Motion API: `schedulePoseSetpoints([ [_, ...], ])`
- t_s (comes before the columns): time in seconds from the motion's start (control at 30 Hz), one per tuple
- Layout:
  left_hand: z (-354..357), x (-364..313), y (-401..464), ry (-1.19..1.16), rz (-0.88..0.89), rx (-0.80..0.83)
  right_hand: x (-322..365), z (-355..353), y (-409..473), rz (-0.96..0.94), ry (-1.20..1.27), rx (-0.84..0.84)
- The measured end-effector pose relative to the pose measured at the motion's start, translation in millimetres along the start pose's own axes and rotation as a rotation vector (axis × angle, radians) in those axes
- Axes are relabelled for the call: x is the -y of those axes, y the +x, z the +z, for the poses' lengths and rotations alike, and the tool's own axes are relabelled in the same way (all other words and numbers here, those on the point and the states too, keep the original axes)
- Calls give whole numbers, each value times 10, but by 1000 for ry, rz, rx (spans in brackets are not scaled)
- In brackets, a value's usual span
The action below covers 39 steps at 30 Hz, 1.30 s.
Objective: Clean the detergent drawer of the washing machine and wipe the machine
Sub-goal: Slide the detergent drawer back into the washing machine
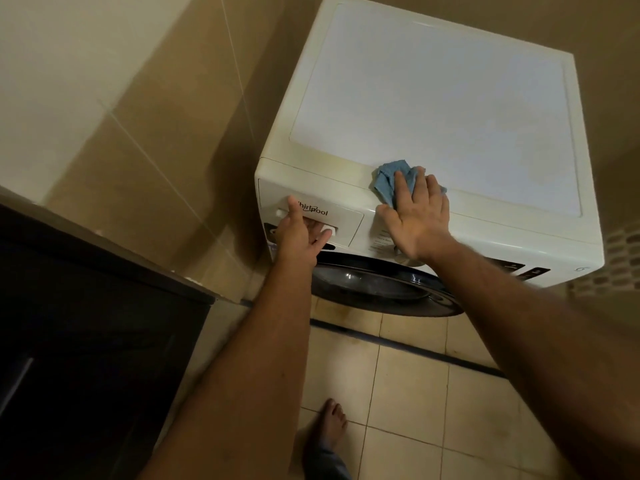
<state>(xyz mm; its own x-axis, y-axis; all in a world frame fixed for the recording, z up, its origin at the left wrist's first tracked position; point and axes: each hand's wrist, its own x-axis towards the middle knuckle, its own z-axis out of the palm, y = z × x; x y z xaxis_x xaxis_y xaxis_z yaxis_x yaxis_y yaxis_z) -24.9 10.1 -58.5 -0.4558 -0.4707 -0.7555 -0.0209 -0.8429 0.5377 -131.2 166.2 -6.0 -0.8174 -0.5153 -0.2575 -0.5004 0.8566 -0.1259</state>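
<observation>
1. Subject: a white front-loading washing machine (433,109) stands in a tiled corner, with a dark cabinet (86,323) to its left. The detergent drawer (341,220) sits at the upper left of the front panel and appears fully closed, flush with the panel
2. Left hand (299,232): the fingers are hooked into the drawer's recessed handle and the thumb lies up along the drawer face beside the brand lettering. The grip is curled on the handle; the fingertips are hidden inside the recess
3. Right hand (415,213): it lies flat with fingers straight and spread, pressing a crumpled blue cloth (391,180) against the front edge of the machine's top. The cloth is pinned under the fingers, not pinched; the palm overhangs the control panel
4. Step in hand (a judgement): opening the drawer, with the right hand bracing the machine. Cleaning of the drawer has not begun
5. Next move calls for: a straight outward pull on the handle, steady downward pressure from the right hand so the machine does not shift, then bringing the cloth to the drawer
6. Other: the round door (381,285) below is dark and closed; a bare foot (330,424) stands on the tiled floor (415,393)
</observation>
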Motion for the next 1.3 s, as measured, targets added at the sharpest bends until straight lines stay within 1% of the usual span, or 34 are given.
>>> schedulePoseSetpoints([
  [0.17,-23,-115,-143,126,16,-65,4,-7,-23,-9,0,4],
  [0.27,60,-196,-394,225,15,-119,0,-43,-33,-20,5,16],
  [0.33,127,-201,-576,285,15,-122,-2,-74,-33,-15,32,35],
  [0.4,202,-187,-774,333,9,-76,-25,-125,-53,-41,73,17],
  [0.5,293,-158,-984,385,-13,28,-39,-187,-114,-167,152,-71],
  [0.6,346,-149,-1063,411,-27,85,2,-232,-242,-236,355,-128],
  [0.73,332,-250,-978,402,-34,101,22,-298,-313,-190,529,-156],
  [0.87,190,-431,-776,347,-44,55,-31,-391,-192,-116,579,-170],
  [0.93,95,-511,-666,311,-42,36,-20,-452,-95,-165,534,-179],
  [0.97,48,-538,-605,293,-37,27,6,-478,-21,-224,493,-172],
  [1.1,-116,-556,-436,246,-13,-2,111,-450,205,-459,271,-60],
  [1.17,-200,-518,-360,221,-16,-30,91,-363,282,-518,148,-75],
  [1.3,-352,-380,-266,150,-15,-86,27,-259,470,-557,-62,-103],
])
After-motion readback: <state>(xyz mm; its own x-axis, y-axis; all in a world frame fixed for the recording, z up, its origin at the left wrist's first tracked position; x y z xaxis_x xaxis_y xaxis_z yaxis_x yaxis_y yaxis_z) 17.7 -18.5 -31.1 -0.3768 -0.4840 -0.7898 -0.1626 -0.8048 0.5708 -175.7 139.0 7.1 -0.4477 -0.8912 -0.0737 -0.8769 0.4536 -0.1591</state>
